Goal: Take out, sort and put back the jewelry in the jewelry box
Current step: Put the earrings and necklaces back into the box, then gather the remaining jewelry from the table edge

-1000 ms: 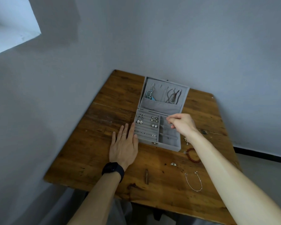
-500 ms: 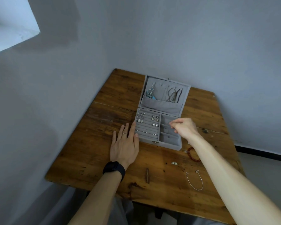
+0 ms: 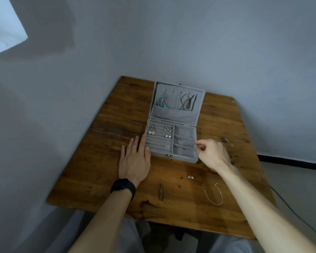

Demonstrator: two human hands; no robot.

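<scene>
Jewelry box (image 3: 171,141) sat open toward table's (image 3: 102,161) far edge, earrings in left rows. I saw left hand (image 3: 134,161) flat, fingers spread, bracing box's left wall. Right hand (image 3: 212,153) pinched at right wall; contents too small to tell. Silver bracelet (image 3: 213,195) waited near right front corner, probably next.

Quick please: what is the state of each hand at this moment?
Left hand: open, flat on the table, touching the jewelry box.
Right hand: fingers pinched at the box's right edge; cannot tell what it holds.
</scene>
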